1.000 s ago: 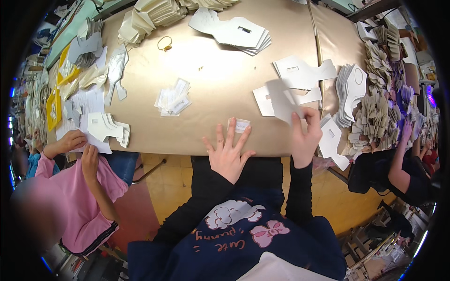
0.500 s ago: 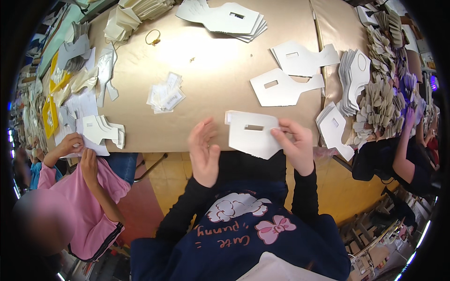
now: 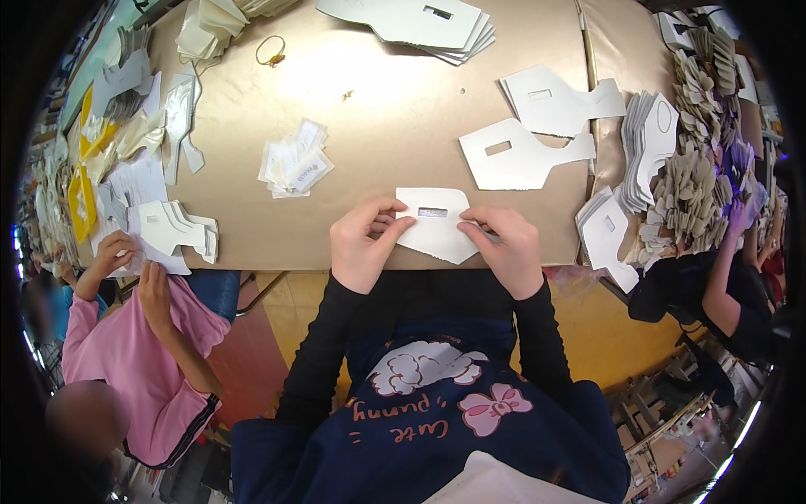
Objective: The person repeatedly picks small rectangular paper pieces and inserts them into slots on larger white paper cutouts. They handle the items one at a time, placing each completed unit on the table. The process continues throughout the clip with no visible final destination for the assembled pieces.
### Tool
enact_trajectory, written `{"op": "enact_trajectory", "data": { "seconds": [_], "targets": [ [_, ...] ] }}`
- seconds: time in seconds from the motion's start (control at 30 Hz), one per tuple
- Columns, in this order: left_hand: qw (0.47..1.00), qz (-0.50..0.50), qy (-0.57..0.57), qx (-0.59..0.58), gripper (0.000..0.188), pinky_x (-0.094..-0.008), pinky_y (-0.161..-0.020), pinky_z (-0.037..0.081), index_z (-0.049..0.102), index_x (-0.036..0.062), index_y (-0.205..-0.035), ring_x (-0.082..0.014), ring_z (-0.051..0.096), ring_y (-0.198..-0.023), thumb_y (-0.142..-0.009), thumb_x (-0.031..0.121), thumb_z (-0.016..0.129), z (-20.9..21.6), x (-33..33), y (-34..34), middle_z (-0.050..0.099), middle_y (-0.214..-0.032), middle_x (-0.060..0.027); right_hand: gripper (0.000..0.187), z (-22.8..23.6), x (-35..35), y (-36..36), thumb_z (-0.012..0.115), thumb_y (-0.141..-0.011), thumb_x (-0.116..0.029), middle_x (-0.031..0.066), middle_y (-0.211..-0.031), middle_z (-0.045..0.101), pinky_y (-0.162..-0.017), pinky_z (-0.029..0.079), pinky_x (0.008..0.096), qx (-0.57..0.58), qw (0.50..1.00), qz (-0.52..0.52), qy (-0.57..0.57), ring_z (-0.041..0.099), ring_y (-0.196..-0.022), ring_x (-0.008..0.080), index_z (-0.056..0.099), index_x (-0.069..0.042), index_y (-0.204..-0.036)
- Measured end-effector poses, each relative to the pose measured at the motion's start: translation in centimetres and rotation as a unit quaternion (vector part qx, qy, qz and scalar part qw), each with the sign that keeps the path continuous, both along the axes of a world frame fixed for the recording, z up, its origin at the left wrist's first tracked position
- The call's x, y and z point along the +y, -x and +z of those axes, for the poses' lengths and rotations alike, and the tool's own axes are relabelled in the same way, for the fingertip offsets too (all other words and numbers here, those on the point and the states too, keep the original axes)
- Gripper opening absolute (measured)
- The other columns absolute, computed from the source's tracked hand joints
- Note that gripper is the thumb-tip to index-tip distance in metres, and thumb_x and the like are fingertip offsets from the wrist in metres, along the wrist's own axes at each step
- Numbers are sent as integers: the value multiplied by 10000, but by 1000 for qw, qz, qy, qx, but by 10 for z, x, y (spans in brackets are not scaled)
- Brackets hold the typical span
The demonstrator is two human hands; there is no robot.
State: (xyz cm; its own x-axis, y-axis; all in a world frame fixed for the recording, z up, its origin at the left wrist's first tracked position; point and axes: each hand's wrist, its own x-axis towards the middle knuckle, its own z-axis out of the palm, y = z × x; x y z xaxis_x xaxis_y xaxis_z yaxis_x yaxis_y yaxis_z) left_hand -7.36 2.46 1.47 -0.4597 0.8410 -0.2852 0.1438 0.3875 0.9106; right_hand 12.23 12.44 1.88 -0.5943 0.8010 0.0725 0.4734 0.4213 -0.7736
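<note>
A white flat panel (image 3: 432, 237) with a slanted, pointed lower edge lies level at the table's front edge, held from both sides. My left hand (image 3: 363, 242) is closed on its left edge, thumb on top. On the right edge my right hand (image 3: 506, 248) pinches it between thumb and fingers. A printed label (image 3: 432, 212) shows through the panel's narrow slot. Farther left sits a loose pile of small clear labels (image 3: 294, 164). Two white panels with slots, one nearer (image 3: 529, 164) and one farther (image 3: 558, 109), lie to the right.
Stacks of white panels stand at the far side (image 3: 403, 21) and the right (image 3: 642, 147), with a smaller stack (image 3: 600, 227) near the right front. A wire ring (image 3: 270, 52) lies far left. A co-worker in pink (image 3: 138, 344) handles pieces at left. Grey-white piles (image 3: 684, 176) crowd the right.
My left hand has come in from the left and closed on the panel. The panel has shifted slightly left and lies flatter, with printing now showing in its slot.
</note>
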Motion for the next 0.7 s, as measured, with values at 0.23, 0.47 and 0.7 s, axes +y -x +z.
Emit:
{"op": "enact_trajectory", "data": {
  "seconds": [0.23, 0.47, 0.7],
  "targets": [
    [1000, 25, 18, 2, 194, -209, -658, 524, 705, -51, -997, -73, 623, -721, -838, 18, 792, 4, 5, -4, 691, -842, -65, 151, -1, 0, -2, 801, -793, -95, 68, -825, 706, -620, 502, 321, -17, 1000, -2, 4, 639, -676, 215, 738, -77, -929],
    [999, 38, 28, 4, 189, -202, -646, 508, 709, -49, -981, -64, 604, -702, -832, 28, 797, 6, 8, -7, 681, -822, -54, 140, -1, 2, -1, 786, -807, -100, 56, -832, 707, -629, 494, 330, -16, 1000, 4, 5, 626, -674, 226, 732, -89, -935],
    [998, 44, 36, 3, 182, -199, -648, 504, 709, -46, -979, -60, 597, -703, -829, 20, 790, 6, 9, -9, 674, -813, -46, 148, -3, 3, -2, 760, -822, -117, 39, -780, 671, -617, 473, 341, -23, 1000, 21, -5, 589, -650, 242, 730, -122, -967]
  ]
}}
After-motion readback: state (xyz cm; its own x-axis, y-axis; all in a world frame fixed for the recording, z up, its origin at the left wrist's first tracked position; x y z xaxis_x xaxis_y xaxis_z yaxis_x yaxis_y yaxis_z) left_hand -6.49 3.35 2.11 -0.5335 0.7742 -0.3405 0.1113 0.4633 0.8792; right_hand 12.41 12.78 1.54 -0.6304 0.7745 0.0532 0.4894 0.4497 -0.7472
